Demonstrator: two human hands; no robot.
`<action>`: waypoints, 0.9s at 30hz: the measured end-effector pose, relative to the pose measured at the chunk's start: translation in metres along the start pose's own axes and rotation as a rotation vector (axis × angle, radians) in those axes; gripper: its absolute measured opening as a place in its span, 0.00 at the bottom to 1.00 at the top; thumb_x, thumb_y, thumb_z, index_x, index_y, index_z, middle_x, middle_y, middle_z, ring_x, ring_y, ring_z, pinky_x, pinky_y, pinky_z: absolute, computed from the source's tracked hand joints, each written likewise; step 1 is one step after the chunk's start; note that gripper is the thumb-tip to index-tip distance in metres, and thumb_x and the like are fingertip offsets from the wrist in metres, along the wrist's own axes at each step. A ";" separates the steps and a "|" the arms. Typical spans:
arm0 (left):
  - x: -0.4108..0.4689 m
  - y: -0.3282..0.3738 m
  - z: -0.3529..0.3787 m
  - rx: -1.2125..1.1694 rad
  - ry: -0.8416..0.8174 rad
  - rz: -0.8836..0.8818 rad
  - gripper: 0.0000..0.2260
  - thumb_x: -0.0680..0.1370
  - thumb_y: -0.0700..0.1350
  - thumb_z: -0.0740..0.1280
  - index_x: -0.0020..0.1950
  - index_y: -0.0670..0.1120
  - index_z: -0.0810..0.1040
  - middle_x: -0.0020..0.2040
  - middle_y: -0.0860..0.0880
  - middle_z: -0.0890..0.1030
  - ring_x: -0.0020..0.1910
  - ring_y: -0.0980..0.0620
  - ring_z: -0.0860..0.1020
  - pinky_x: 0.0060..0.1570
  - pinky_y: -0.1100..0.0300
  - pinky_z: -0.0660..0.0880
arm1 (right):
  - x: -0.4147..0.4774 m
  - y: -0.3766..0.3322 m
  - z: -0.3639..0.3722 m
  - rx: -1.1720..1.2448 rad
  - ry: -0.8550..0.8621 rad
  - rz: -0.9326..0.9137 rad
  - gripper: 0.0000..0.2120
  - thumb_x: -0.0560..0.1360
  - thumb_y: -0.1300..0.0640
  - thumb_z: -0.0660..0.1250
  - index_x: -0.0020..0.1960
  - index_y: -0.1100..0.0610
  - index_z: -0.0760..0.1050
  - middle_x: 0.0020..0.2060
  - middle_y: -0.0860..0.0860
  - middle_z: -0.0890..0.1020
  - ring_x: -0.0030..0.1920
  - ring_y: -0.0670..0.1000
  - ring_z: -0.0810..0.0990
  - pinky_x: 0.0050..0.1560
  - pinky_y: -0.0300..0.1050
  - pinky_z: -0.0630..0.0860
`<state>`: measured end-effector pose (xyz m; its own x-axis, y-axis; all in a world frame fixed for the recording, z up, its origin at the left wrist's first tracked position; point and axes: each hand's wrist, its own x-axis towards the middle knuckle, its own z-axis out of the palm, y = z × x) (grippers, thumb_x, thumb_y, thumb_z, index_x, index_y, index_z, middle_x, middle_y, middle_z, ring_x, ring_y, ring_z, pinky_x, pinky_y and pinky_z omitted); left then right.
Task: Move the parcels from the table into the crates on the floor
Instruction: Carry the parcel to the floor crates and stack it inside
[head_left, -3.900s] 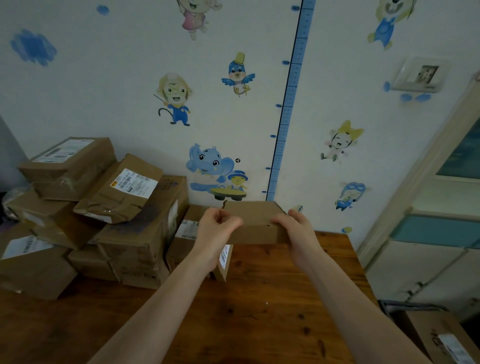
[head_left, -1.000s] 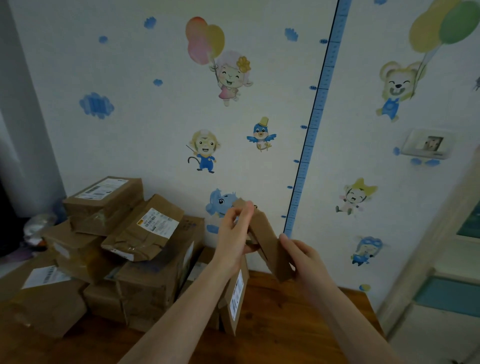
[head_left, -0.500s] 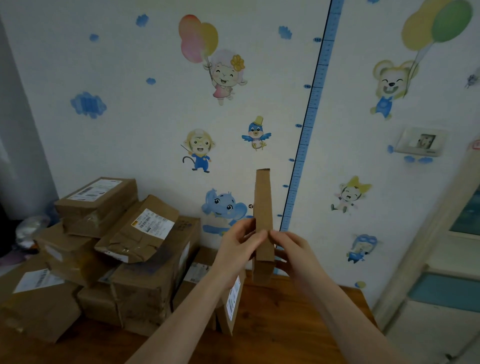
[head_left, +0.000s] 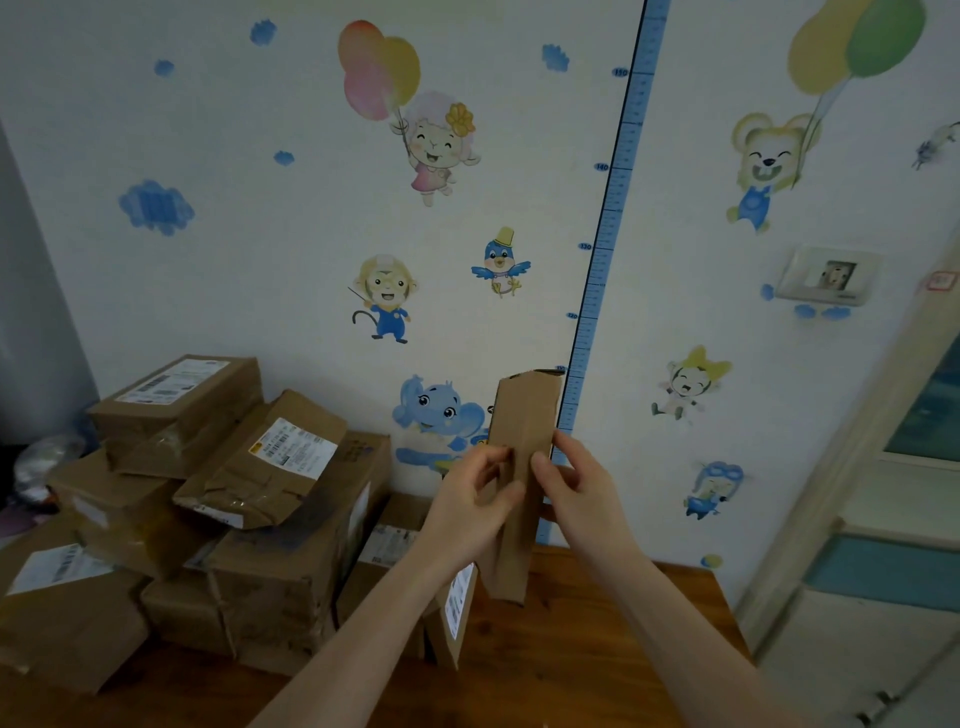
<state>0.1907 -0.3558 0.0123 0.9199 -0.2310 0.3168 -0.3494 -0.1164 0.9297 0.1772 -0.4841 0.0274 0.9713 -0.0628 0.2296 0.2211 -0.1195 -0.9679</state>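
I hold a flat brown cardboard parcel (head_left: 524, 415) on end above the wooden table (head_left: 597, 665), its narrow edge facing me and its top slightly tilted right. My left hand (head_left: 470, 512) grips its left face and my right hand (head_left: 579, 491) grips its right face, fingers curled round the edges. A heap of taped brown parcels (head_left: 208, 509) with white labels fills the left of the table against the wall. A thin labelled parcel (head_left: 454, 608) stands on edge under my left wrist. No crate is in view.
The wall behind carries cartoon stickers and a blue height ruler (head_left: 608, 249). A pale door frame (head_left: 852, 441) stands at the right, past the table's right edge. A switch plate (head_left: 826, 275) is on the wall at upper right.
The parcel went from lying flat in both hands to standing on end. Over the last half second it tipped slightly right and both hands stayed on it.
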 end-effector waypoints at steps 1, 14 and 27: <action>0.000 0.000 0.000 0.012 0.001 0.004 0.13 0.78 0.43 0.66 0.61 0.54 0.71 0.57 0.58 0.76 0.60 0.60 0.74 0.62 0.55 0.73 | 0.000 0.001 -0.001 -0.002 -0.009 -0.016 0.13 0.80 0.57 0.59 0.60 0.41 0.69 0.43 0.39 0.82 0.44 0.38 0.82 0.41 0.34 0.79; 0.003 -0.003 0.002 0.068 0.043 0.058 0.18 0.76 0.41 0.69 0.60 0.58 0.71 0.55 0.63 0.77 0.58 0.64 0.76 0.54 0.71 0.72 | 0.003 0.005 -0.005 0.028 0.072 0.019 0.11 0.79 0.58 0.63 0.59 0.46 0.72 0.46 0.49 0.84 0.48 0.45 0.82 0.47 0.40 0.80; 0.003 -0.004 -0.001 -0.028 0.020 -0.071 0.18 0.74 0.43 0.70 0.64 0.44 0.77 0.56 0.49 0.82 0.54 0.53 0.80 0.56 0.52 0.78 | 0.004 -0.005 -0.014 0.310 0.118 0.271 0.11 0.76 0.56 0.66 0.55 0.60 0.76 0.47 0.57 0.82 0.46 0.54 0.82 0.42 0.46 0.79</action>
<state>0.1950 -0.3549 0.0095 0.9458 -0.2037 0.2530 -0.2781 -0.1052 0.9548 0.1789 -0.4981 0.0342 0.9851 -0.1660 -0.0448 -0.0074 0.2195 -0.9756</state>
